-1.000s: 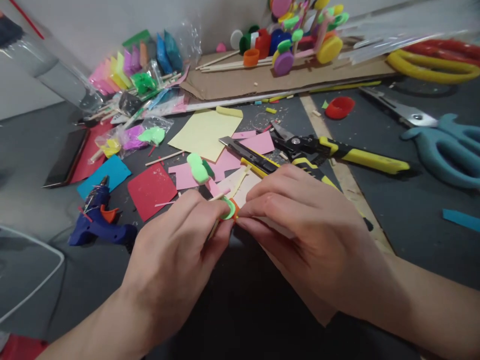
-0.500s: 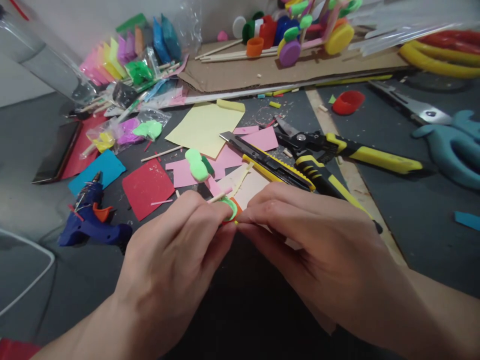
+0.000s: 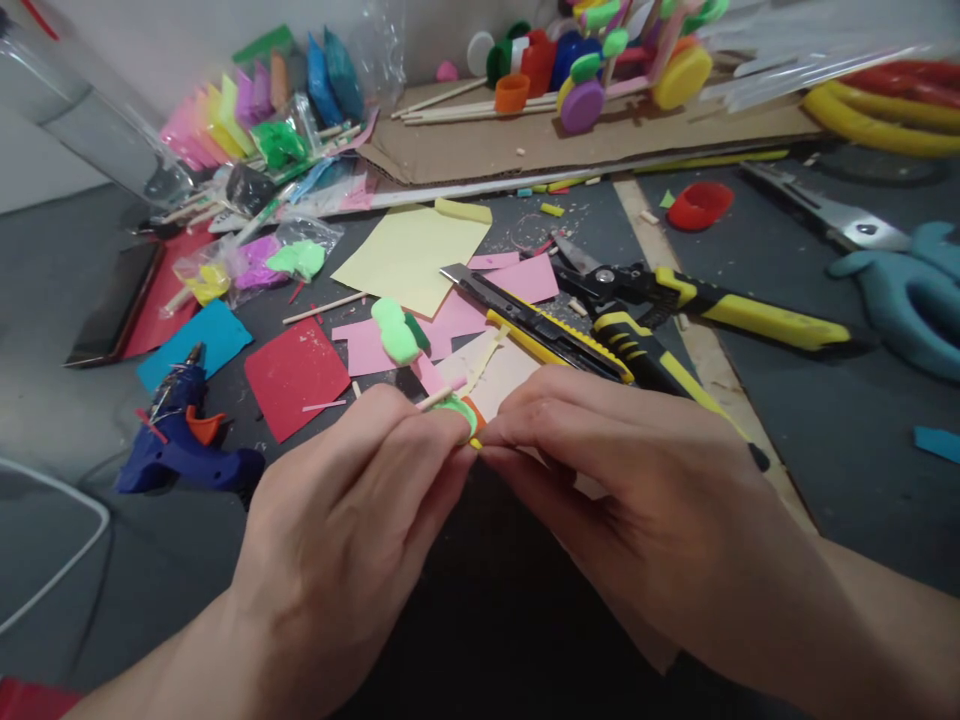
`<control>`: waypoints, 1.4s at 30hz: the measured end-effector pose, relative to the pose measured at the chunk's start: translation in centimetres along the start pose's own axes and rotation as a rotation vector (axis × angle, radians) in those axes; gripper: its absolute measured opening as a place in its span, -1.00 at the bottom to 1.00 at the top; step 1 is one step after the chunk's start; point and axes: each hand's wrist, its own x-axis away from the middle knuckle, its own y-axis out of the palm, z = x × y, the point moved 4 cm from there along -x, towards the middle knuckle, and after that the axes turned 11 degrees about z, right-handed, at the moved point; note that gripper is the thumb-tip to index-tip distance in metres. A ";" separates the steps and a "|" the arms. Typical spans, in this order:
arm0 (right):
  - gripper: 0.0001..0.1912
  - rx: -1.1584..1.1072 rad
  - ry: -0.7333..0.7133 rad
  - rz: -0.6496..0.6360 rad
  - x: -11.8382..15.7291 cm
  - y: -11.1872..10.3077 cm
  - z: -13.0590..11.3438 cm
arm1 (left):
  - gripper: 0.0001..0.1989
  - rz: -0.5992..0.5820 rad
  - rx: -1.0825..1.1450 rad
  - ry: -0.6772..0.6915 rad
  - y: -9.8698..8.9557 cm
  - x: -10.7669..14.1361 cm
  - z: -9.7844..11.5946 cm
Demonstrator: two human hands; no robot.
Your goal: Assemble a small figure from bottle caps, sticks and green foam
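Note:
My left hand (image 3: 367,480) is closed around a small handmade craft model, mostly hidden by the fingers. Out of its grip stick a pink strip (image 3: 427,376), a light green clay piece (image 3: 395,334), a short wooden stick (image 3: 435,399) and a curved green band (image 3: 461,408). An orange part (image 3: 473,408) shows between the hands. My right hand (image 3: 615,470) has thumb and forefinger pinched at a tiny yellow piece (image 3: 475,443), right against the model. The fingertips of both hands almost meet.
A yellow utility knife (image 3: 540,325) and yellow-black pliers (image 3: 720,305) lie beyond my right hand. Blue-handled scissors (image 3: 892,270) are at right, a blue glue gun (image 3: 187,440) at left. Coloured paper (image 3: 296,378) and a cardboard strip (image 3: 450,150) bearing small craft models lie farther back.
Both hands keep nearly the same place. The fingers have shifted slightly, the green band is tilted a little differently, and more of the yellow piece shows.

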 end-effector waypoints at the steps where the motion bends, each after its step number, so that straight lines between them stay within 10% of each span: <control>1: -0.78 -0.007 0.004 -0.004 0.0 -0.1 0.0 | -0.88 0.018 -0.009 0.011 -0.1 0.0 0.1; 11: -0.85 -0.214 0.131 0.024 -0.8 -1.2 -0.1 | -0.89 0.041 0.094 0.055 -1.0 0.0 0.7; 21: -0.89 -0.038 0.034 0.121 -0.3 -3.3 0.4 | -0.73 -0.214 0.413 0.158 1.2 1.2 1.9; 42: -0.86 -0.344 0.203 -0.004 0.1 -2.2 -1.4 | -0.77 -0.051 0.452 -0.042 -1.7 0.3 0.5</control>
